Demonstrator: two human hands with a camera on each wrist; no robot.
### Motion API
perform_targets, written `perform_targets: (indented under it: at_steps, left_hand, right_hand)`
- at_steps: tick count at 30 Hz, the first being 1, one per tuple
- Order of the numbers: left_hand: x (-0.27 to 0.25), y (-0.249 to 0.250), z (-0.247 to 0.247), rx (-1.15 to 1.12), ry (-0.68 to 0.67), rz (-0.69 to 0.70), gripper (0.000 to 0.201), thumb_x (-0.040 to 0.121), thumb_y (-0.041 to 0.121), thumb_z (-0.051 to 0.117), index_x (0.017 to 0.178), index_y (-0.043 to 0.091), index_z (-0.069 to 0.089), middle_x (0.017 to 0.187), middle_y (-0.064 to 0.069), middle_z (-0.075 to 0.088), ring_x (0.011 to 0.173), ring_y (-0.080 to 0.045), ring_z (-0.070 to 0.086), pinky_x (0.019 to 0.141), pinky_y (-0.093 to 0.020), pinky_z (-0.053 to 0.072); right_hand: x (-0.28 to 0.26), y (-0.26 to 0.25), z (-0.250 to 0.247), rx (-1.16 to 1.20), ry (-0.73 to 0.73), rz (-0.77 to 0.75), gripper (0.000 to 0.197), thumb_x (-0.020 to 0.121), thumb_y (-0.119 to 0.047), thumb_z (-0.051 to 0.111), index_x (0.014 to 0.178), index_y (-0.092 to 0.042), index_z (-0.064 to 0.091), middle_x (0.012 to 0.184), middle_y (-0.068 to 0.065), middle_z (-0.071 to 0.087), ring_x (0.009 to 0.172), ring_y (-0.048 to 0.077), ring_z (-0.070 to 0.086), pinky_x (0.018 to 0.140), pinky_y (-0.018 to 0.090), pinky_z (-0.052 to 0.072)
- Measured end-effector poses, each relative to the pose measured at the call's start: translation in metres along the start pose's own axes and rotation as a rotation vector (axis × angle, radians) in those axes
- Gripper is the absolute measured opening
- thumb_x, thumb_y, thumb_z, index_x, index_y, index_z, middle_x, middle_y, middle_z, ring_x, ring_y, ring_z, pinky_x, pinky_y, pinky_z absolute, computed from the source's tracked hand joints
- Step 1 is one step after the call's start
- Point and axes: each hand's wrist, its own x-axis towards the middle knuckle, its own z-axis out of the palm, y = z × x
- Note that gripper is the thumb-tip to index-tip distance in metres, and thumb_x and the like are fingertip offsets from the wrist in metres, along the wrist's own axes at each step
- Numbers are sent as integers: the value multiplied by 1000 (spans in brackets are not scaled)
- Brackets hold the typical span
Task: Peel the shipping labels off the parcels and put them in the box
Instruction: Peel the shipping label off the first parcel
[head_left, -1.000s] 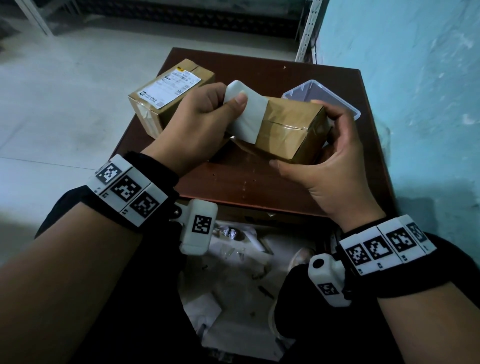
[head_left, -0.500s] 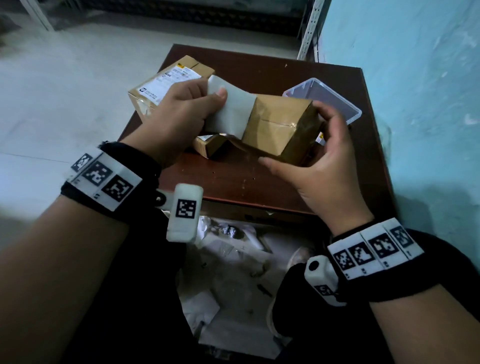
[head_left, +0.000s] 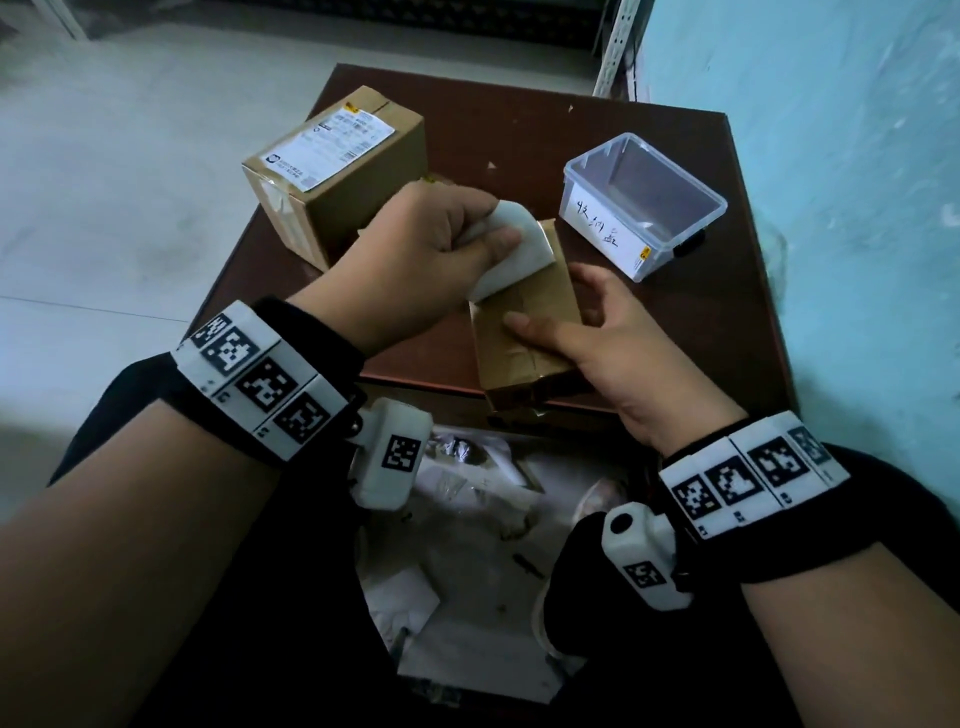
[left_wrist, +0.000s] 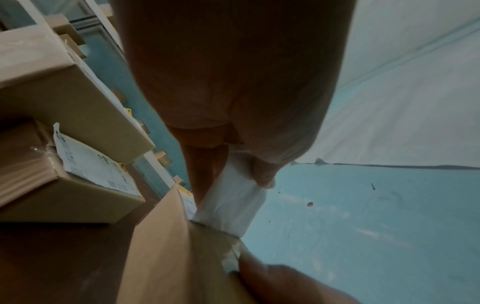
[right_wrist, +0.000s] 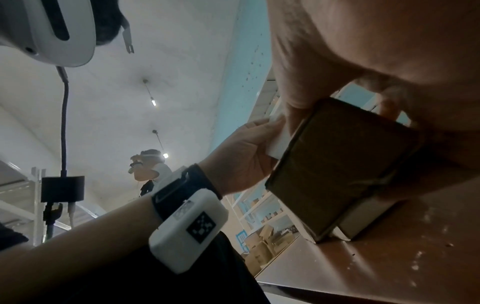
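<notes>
Counter: my dark brown counter (head_left: 675, 338) stands beside a turquoise wall (head_left: 831, 208).
Left hand (head_left: 415, 254): I pinch the half-peeled white label (head_left: 511, 257), its low edge stuck to the parcel.
Right hand (head_left: 618, 338): I grip the small parcel (head_left: 524, 332) at the near edge.
Far left: a bigger parcel (head_left: 332, 171), label on top.
Far right: the clear box (head_left: 641, 200).

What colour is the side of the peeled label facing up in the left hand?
Plain white, unprinted shipping label; head view shows it best.
</notes>
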Motion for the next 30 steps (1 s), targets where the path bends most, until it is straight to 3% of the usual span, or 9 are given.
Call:
perform_targets:
  at_steps: [3, 5, 7, 10, 15, 20, 26, 30]
  left_hand:
    - [1, -7, -1, -42, 11, -63, 45, 102, 21, 66, 62, 14, 46, 59, 7, 34, 54, -4, 33, 52, -18, 29]
    - [1, -13, 3, -112, 22, -141, 31, 102, 19, 68, 72, 14, 63, 63, 7, 54, 57, -2, 50, 56, -23, 45]
    - [2, -16, 11, -328, 87, -267, 11, 101, 16, 69, 93, 14, 76, 84, 1, 78, 80, -8, 75, 75, -28, 61]
    - [6, -18, 19, -609, 166, -501, 10, 100, 11, 70, 93, 12, 78, 91, -7, 82, 93, -22, 79, 87, -38, 65]
    - [12, -24, 20, -736, 187, -705, 9, 98, 10, 72, 90, 8, 76, 92, -14, 80, 89, -26, 77, 79, -41, 65]
    - [13, -25, 24, -781, 235, -744, 28, 98, 6, 71, 71, 15, 73, 69, -3, 76, 67, -15, 74, 62, -32, 63]
    - [17, -35, 25, -771, 277, -808, 5, 97, 12, 74, 94, 8, 72, 95, -15, 77, 88, -26, 76, 77, -42, 65]
    - [19, -34, 23, -769, 292, -815, 13, 98, 9, 72, 85, 10, 70, 81, -9, 75, 69, -16, 73, 67, -34, 64]
  right_hand:
    - [3, -2, -5, -48, 23, -11, 69, 84, -14, 90, 144, -26, 58, 118, 4, 77, 96, 17, 80, 80, 35, 65]
    - [5, -4, -9, -83, 28, -7, 67, 86, -9, 87, 145, -26, 59, 120, 1, 75, 98, 13, 77, 78, 30, 64]
    - [7, -6, -13, -106, 32, -17, 65, 88, -7, 85, 146, -25, 61, 121, -2, 75, 102, 12, 76, 82, 30, 64]
    - [10, -7, -15, -118, 22, -15, 69, 89, -6, 82, 152, -24, 58, 127, -2, 74, 112, 17, 75, 95, 39, 63]
    - [11, -12, -15, -144, -4, -1, 81, 90, -1, 81, 160, -26, 49, 136, -2, 69, 116, 13, 71, 102, 37, 60]
    - [10, -15, -14, -133, -9, 18, 81, 91, 2, 79, 161, -24, 46, 124, -8, 71, 110, 10, 72, 98, 34, 61]
    - [14, -11, -15, -134, 2, 14, 83, 90, 1, 80, 161, -26, 47, 121, -8, 75, 113, 12, 73, 105, 38, 59]
    - [19, -8, -15, -131, -7, 14, 85, 89, 1, 82, 162, -24, 47, 129, -2, 75, 117, 17, 73, 109, 45, 57]
